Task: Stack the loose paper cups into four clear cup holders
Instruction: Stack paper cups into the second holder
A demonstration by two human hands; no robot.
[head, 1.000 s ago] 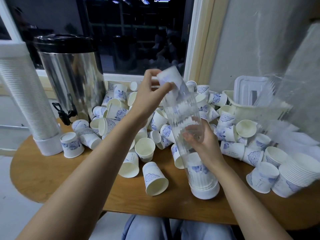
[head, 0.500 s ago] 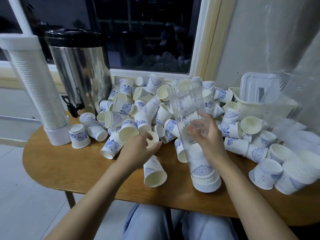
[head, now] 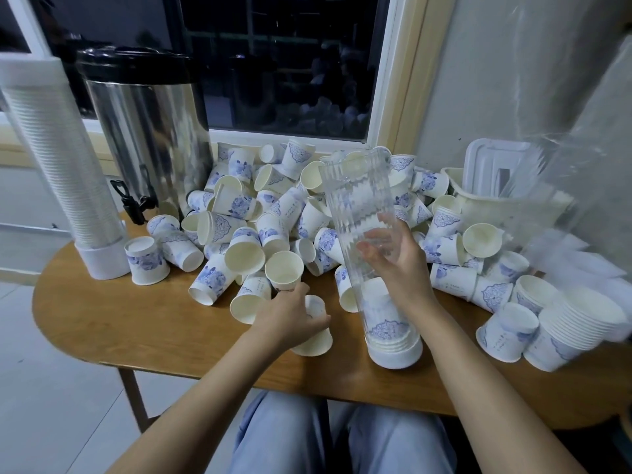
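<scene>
A clear cup holder [head: 362, 213] stands tilted on the wooden table [head: 136, 323], with several cups stacked in its white base [head: 393, 350]. My right hand [head: 400, 265] grips the tube around its middle. My left hand [head: 290, 316] holds a paper cup [head: 314, 333] lying on its side near the front edge, fingers curled round it. A heap of loose white-and-blue paper cups [head: 260, 217] covers the table behind both hands. A full cup holder [head: 58, 165] stands at the far left.
A steel drinks urn [head: 147, 131] with a black tap stands at the back left. A stack of nested cups [head: 578, 326] sits at the right edge. A white basket [head: 492, 186] and clear plastic bags [head: 581, 200] lie at the back right.
My left hand came down from the top of the tube, where it dropped a cup in, to the table and has taken hold of a lying cup. My right hand stayed on the tube.
</scene>
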